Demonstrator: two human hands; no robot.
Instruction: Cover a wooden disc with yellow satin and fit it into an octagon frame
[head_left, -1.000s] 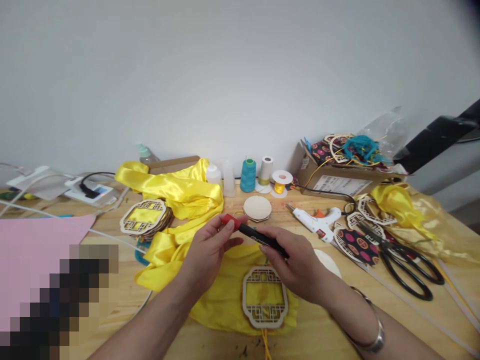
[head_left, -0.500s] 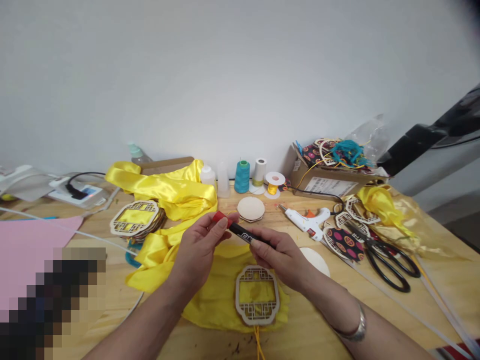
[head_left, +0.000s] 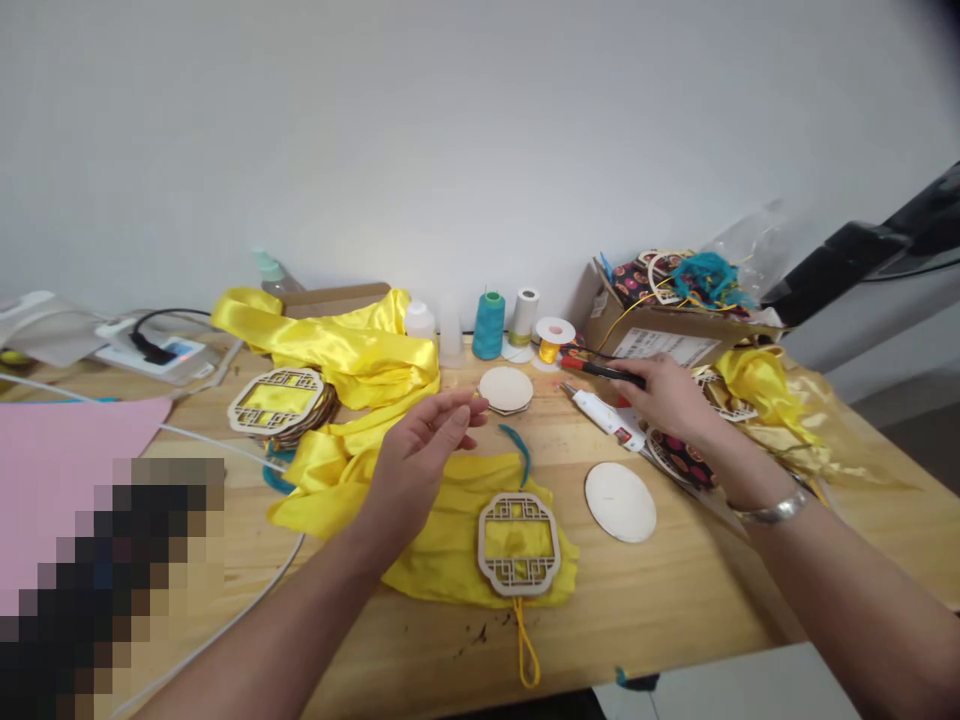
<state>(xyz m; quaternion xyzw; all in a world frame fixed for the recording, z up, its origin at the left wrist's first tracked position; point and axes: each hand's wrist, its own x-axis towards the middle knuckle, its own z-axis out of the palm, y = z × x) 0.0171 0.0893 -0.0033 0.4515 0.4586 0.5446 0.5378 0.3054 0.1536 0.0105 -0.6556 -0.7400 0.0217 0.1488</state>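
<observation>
My right hand (head_left: 660, 390) is closed round a black marker with a red cap (head_left: 604, 370), at the back right above the white glue gun (head_left: 609, 418). The cap end points left towards the spool of yellow thread (head_left: 552, 345). My left hand (head_left: 424, 450) hangs over yellow cloth (head_left: 457, 500) with its fingers loosely curved and apart, holding nothing. Below it to the right, a wooden lattice frame (head_left: 519, 590) lies on the cloth, with a yellow cord loop (head_left: 527, 650) at its bottom and a teal cord (head_left: 519, 445) at its top.
A stack of lattice frames (head_left: 277, 400) stands left beside yellow satin (head_left: 337, 360). White discs (head_left: 621, 502) lie right of the cloth. Behind are a teal thread cone (head_left: 489, 328) and a cardboard box (head_left: 652, 338) of scraps. A pink sheet (head_left: 60, 460) covers the left.
My left hand has let go of the marker's red cap end. My right hand has carried the marker right and back, above the glue gun. The lattice frame's teal cord now shows.
</observation>
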